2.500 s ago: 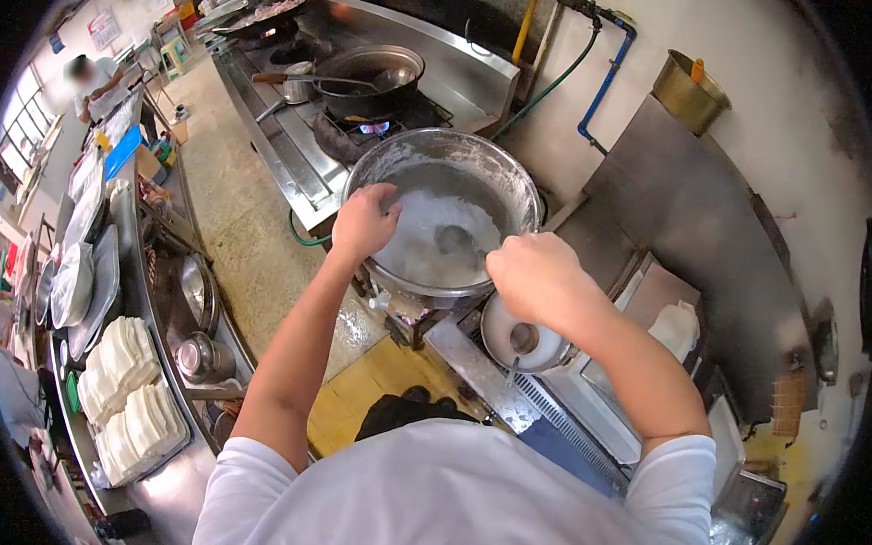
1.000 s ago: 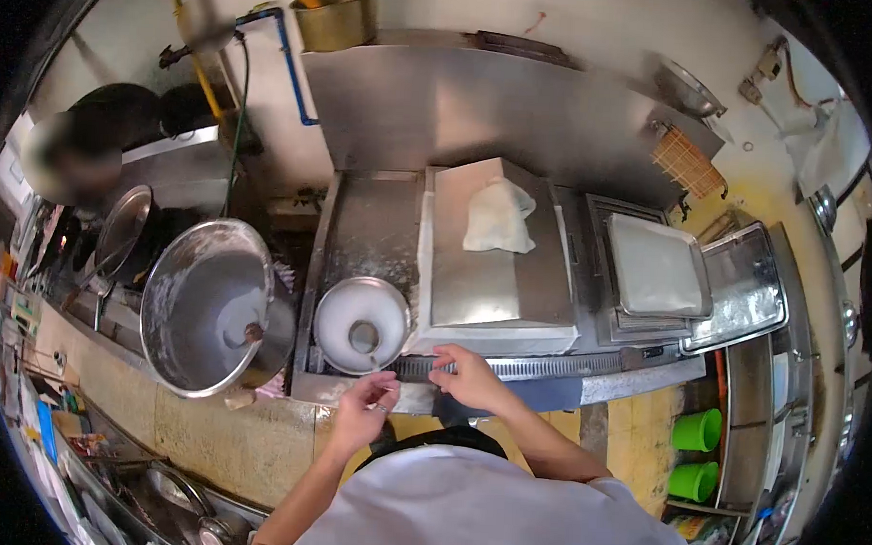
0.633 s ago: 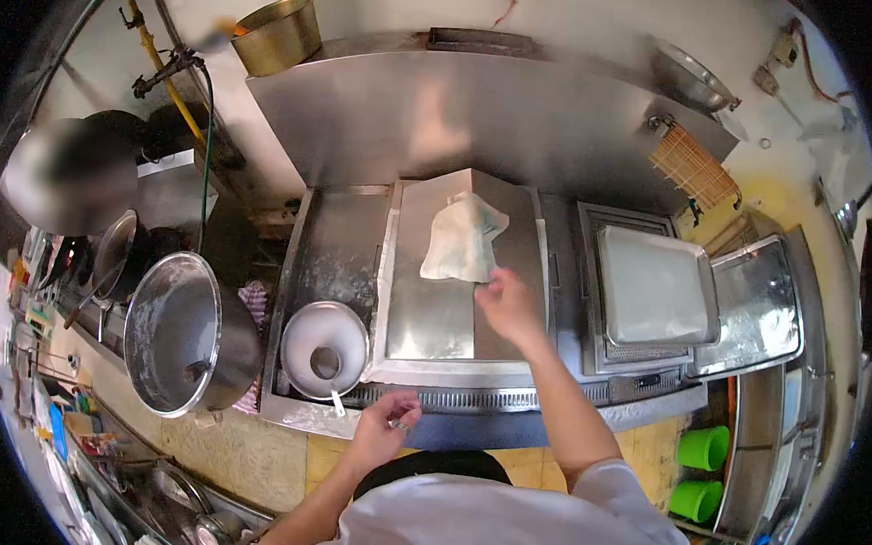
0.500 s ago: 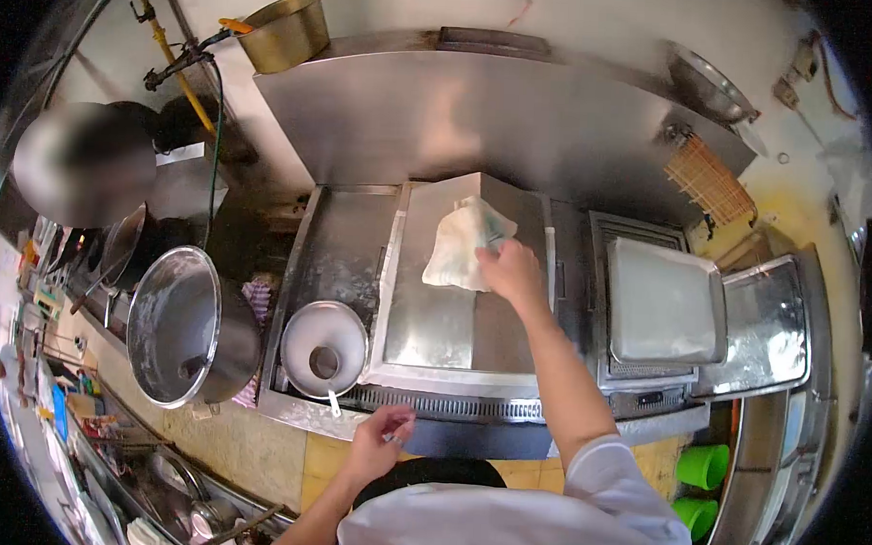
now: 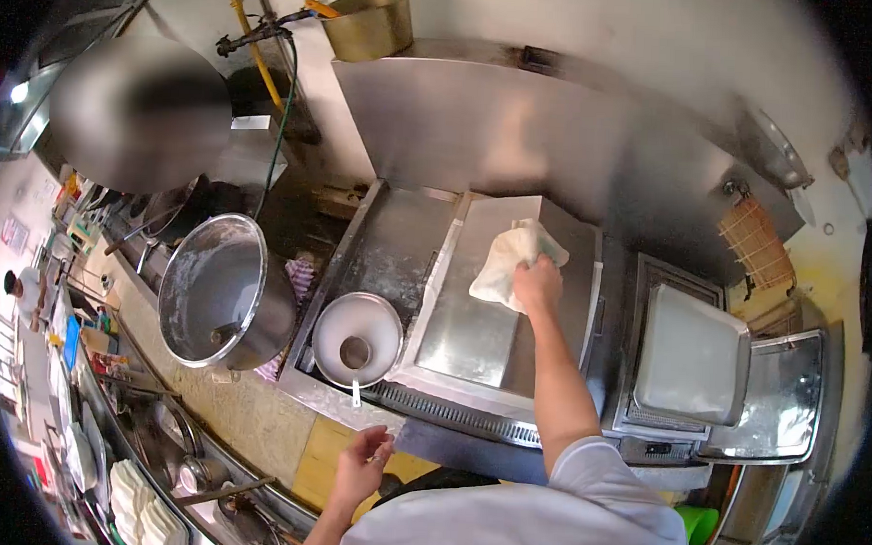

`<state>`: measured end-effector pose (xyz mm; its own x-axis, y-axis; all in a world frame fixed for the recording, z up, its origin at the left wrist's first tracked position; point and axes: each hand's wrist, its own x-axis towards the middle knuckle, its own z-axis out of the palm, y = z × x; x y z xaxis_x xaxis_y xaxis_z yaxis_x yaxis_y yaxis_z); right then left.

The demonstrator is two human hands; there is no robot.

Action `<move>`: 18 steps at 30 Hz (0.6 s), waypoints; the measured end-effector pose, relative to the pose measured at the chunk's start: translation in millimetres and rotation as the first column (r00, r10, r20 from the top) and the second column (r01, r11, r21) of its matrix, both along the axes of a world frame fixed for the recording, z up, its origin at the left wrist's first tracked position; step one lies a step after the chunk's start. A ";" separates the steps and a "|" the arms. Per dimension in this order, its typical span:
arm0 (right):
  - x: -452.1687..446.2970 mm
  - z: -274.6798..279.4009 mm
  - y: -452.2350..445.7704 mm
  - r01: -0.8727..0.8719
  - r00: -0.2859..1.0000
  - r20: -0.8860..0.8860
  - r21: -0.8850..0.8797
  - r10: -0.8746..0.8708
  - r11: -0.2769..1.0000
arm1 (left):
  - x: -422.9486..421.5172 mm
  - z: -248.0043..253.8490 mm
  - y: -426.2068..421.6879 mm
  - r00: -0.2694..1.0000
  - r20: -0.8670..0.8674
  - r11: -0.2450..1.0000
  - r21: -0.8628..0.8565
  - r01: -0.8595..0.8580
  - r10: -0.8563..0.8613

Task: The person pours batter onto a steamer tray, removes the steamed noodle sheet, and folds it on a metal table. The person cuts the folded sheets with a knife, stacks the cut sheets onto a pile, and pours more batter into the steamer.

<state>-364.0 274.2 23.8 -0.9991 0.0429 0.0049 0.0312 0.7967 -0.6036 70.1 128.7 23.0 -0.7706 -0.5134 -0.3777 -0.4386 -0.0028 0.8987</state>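
A crumpled whitish cloth (image 5: 501, 266) lies on the metal lid (image 5: 468, 331) in the middle of the counter. My right hand (image 5: 537, 284) is on the cloth's right side, its fingers closed on it. Low in the view, in front of the counter edge, my left hand (image 5: 364, 467) is held with curled fingers apart and nothing in it. Between the hands and to the left stands a round bowl (image 5: 386, 330) of white liquid, with a small round ladle (image 5: 354, 352) in it.
A big metal pot (image 5: 279, 310) stands at the left. On the right are a white-filled tray (image 5: 692, 354) and a shiny metal tray (image 5: 769, 404). A brass pot (image 5: 373, 25) sits on the ledge behind. A person (image 5: 27, 292) is at the far left.
The view has turned from the big pot to the counter. My right hand has reached forward from the counter's front and taken hold of the cloth. My left hand stays low.
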 end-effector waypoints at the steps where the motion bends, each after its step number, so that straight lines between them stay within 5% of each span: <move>1: 0.0 -0.6 0.0 -0.002 0.999 -0.032 -0.009 0.002 1.000 | 1.4 -4.3 -1.4 0.999 -0.033 1.000 -0.016 -0.005 0.005; 5: 10.9 6.2 1.2 0.037 0.998 -0.046 -0.070 -0.041 0.997 | 11.8 2.6 -6.8 0.995 -0.084 0.998 -0.023 -0.054 0.052; 12: 62.2 48.6 4.5 -0.050 0.926 -0.377 -0.173 -0.019 0.984 | 46.4 -0.8 -18.0 0.968 -0.178 0.984 0.026 -0.175 0.177; 18: 151.6 168.2 -9.2 -0.195 0.783 -0.622 -0.210 0.023 0.958 | 62.8 38.0 -25.9 0.938 -0.305 0.986 0.035 -0.165 0.167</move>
